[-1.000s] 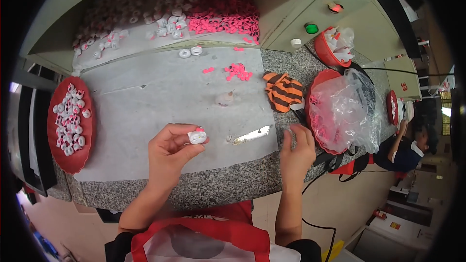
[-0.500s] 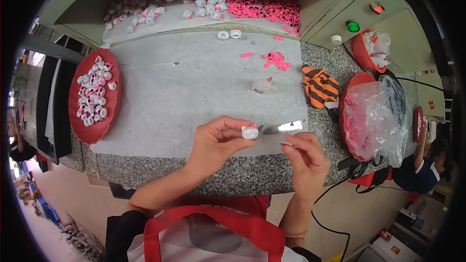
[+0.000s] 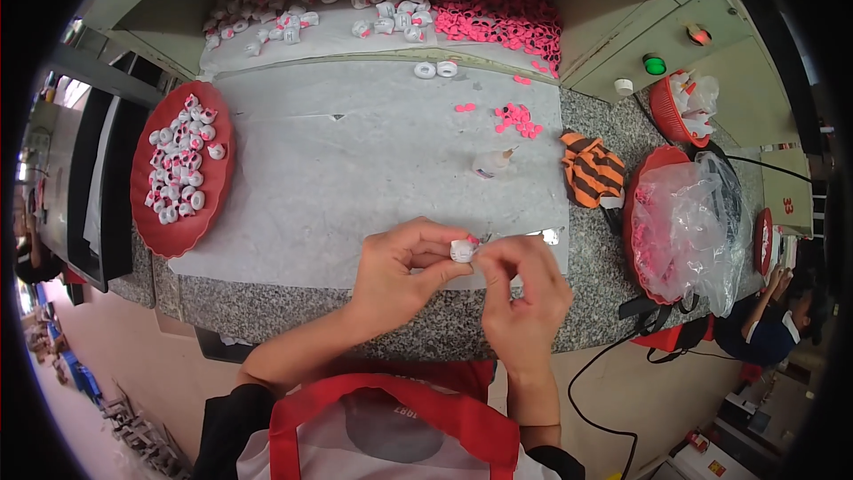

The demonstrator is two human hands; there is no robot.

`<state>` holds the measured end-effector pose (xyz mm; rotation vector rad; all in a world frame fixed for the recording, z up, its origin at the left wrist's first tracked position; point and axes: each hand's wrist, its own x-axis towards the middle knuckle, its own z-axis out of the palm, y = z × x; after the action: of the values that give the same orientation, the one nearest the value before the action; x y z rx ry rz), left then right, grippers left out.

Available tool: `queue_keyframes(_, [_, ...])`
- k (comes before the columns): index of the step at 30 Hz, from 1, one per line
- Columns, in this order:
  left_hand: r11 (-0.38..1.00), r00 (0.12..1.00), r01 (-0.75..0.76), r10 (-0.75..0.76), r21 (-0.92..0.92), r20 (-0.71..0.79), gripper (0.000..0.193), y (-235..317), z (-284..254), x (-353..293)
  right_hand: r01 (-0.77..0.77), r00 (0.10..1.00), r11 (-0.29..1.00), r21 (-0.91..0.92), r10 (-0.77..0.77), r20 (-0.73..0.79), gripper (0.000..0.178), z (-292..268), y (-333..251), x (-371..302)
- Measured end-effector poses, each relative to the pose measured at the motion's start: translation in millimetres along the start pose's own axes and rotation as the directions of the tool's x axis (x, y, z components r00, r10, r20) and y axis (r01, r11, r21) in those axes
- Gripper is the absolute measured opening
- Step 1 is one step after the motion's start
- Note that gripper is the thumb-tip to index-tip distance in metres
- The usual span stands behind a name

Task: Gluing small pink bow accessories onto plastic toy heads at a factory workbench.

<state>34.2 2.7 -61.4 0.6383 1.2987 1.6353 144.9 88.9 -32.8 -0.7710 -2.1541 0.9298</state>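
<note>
Between its thumb and fingers, my left hand point(image 3: 391, 271) pinches a small white cat-head-shaped piece point(image 3: 462, 252) with a pink bit on top. My right hand point(image 3: 529, 293) is closed beside it, thumb and forefinger meeting at the piece's right side. Whatever those fingertips hold, if anything, is too small to make out. Just beyond my right hand, a shiny metal strip point(image 3: 550, 236) lies partly covered by it. Farther back on the white sheet point(image 3: 293, 187) are a small clear bottle with a thin tip point(image 3: 490, 163) and a cluster of pink bow-shaped pieces point(image 3: 516, 119).
At left, a red dish point(image 3: 222, 173) holds many white-and-pink pieces. Piles of white pieces point(image 3: 391, 20) and pink pieces point(image 3: 506, 25) fill the back shelf. To the right are a striped orange cloth point(image 3: 593, 171), a plastic-covered red dish point(image 3: 635, 258) and a red basket point(image 3: 665, 111).
My right hand has moved left, bringing its fingertips up to the white piece and covering much of the metal strip. My left hand keeps its pinch. The whole view has shifted slightly.
</note>
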Motion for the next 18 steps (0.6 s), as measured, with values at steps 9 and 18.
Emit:
queue_keyframes(9, [0.999,0.998,0.035,-0.035,0.010,-0.057,0.025,-1.9,3.9,3.9,-0.100,0.995,0.969,0.225,0.104,-0.006,0.007,-11.0,2.6,5.5])
queue_keyframes(18, [0.999,0.999,-0.031,0.031,0.027,-0.007,0.026,4.0,2.5,3.5,-0.093,0.982,0.993,-0.077,0.079,-0.173,0.004,-14.8,25.5,8.3])
